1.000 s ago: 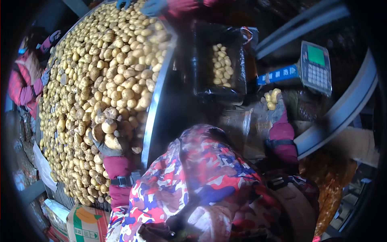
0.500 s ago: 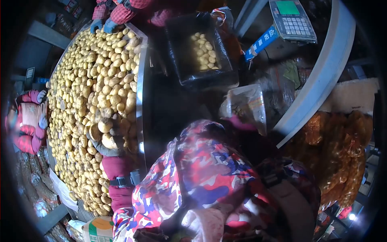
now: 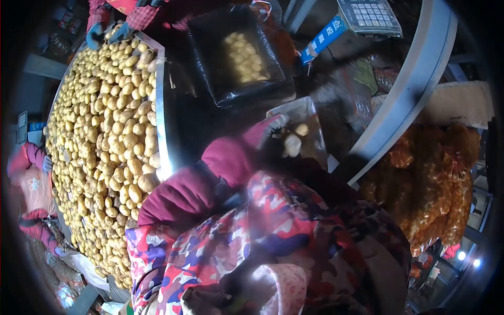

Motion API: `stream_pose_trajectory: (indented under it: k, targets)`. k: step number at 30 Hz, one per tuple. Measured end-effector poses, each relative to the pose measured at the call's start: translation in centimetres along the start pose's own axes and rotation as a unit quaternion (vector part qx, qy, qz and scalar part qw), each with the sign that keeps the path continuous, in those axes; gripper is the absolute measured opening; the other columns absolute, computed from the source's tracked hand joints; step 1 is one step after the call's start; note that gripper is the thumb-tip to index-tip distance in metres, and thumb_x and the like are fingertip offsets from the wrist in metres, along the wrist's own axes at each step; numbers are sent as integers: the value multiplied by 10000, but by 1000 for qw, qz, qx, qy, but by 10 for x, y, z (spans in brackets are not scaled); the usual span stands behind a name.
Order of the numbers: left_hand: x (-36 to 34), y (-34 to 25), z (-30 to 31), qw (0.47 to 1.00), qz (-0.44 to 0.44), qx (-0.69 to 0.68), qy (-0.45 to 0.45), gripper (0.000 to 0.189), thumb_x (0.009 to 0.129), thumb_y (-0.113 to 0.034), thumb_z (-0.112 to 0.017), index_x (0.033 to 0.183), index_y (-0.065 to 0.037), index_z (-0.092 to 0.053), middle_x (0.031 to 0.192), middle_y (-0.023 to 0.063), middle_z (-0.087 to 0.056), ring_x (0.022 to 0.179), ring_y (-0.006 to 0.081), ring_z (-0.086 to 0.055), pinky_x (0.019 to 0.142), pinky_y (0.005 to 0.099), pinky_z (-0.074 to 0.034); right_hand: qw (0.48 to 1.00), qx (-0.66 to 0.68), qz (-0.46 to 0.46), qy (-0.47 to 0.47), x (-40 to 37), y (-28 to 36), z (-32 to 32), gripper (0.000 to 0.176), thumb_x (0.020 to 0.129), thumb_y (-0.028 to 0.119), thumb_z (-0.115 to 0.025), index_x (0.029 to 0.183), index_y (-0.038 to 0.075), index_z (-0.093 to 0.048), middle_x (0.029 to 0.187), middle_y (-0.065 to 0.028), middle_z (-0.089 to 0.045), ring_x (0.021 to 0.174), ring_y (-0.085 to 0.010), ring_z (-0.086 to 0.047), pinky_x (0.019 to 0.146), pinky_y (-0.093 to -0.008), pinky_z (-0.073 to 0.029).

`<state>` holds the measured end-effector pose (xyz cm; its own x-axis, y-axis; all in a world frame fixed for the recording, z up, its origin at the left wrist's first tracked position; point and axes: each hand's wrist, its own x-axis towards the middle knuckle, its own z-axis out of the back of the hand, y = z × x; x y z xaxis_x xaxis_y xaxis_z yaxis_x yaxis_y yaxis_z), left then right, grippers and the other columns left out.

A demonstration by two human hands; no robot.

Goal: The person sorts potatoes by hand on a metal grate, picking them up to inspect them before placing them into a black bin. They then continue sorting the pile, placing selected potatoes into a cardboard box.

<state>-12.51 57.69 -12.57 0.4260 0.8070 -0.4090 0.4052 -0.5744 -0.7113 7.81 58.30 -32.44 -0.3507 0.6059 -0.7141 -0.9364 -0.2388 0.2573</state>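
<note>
My left arm, in a maroon sleeve, crosses in front of me to a clear-sided crate [image 3: 315, 113]. At its near left edge is my gloved left hand [image 3: 272, 125], blurred, with fingers stretched toward the crate. A yellow potato [image 3: 301, 129] and a paler, motion-smeared potato [image 3: 292, 145] show just beyond and below those fingers, over the crate. Shadow and my camouflage-patterned garment [image 3: 283, 220] cover the spot where my right hand could be. To the left spreads a wide heap of potatoes [image 3: 105, 136] on a metal-edged table [image 3: 161, 115].
A black-lined bin [image 3: 210, 79] holding potatoes [image 3: 245, 58] stands ahead. Beyond the curved metal rail [image 3: 404, 100] are a keypad scale [image 3: 370, 16] and orange net sacks [image 3: 436, 184]. Blue-gloved hands [image 3: 107, 34] work at the heap's far end; another person [image 3: 37, 181] is at left.
My left hand has left the potato heap, where it held potatoes, and swung right to the crate. Two potatoes now show beside it. The view has shifted slightly.
</note>
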Motion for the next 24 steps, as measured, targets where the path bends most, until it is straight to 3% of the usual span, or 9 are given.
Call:
stream_pose_trajectory:
  k: [3,6,8,12,13,16,19,24]
  targets:
    - [-16,2,-10,986,-3,-81,-143,550,1054,-461,-534,1464,-95,-536,1333,146,-638,1095,310,-645,922,442,-559,1000,-4,-6,-4,-2,-9,0,510,944,439,-717,1301,77,-671,1122,-174,-739,1068,-306,-716,927,-457,-549]
    - [-54,-46,-8,978,-42,-143,-149,476,1043,-327,-602,1435,-59,-568,1285,147,-676,1118,284,-656,945,408,-552,1000,-18,1,-15,6,-10,11,507,943,433,-718,1303,79,-671,1126,-175,-739,1070,-307,-716,928,-458,-549]
    - [-65,-30,25,958,-89,-201,-185,455,1034,-294,-627,1409,-39,-588,1247,140,-693,1101,266,-663,966,389,-546,999,-37,2,-27,13,-15,20,504,943,429,-719,1304,80,-671,1128,-175,-738,1071,-307,-716,928,-458,-549]
    - [-149,-22,46,890,-278,-33,-361,402,1006,-210,-663,1351,-6,-633,1252,109,-695,1185,237,-648,1030,377,-524,996,-82,13,-45,36,-33,45,500,941,421,-721,1306,83,-671,1133,-176,-737,1074,-309,-716,930,-459,-549]
    - [-172,1,72,842,-286,159,-429,455,1015,-101,-574,1462,-19,-543,1367,136,-626,1252,265,-609,1048,408,-524,995,-94,16,-44,38,-36,50,499,941,419,-722,1307,83,-670,1135,-176,-737,1074,-309,-716,930,-459,-549]
    - [-237,12,59,658,-263,422,-565,505,932,-114,-667,1420,-19,-579,1332,173,-653,1272,362,-613,1079,430,-497,991,-132,8,-34,54,-52,56,496,940,413,-723,1309,85,-670,1138,-177,-736,1076,-310,-716,931,-459,-549]
    - [-280,36,61,511,-180,606,-582,633,867,-141,-707,1466,-41,-529,1422,211,-577,1353,424,-531,1136,485,-446,986,-163,-2,-24,55,-62,67,493,939,407,-724,1311,87,-670,1142,-178,-736,1078,-311,-715,932,-460,-549]
    - [-278,60,65,514,-90,605,-602,732,824,-223,-768,1492,-86,-501,1478,193,-526,1424,409,-441,1196,508,-363,975,-223,-1,-7,58,-66,99,488,938,397,-727,1314,91,-669,1148,-179,-735,1082,-312,-715,934,-460,-548]
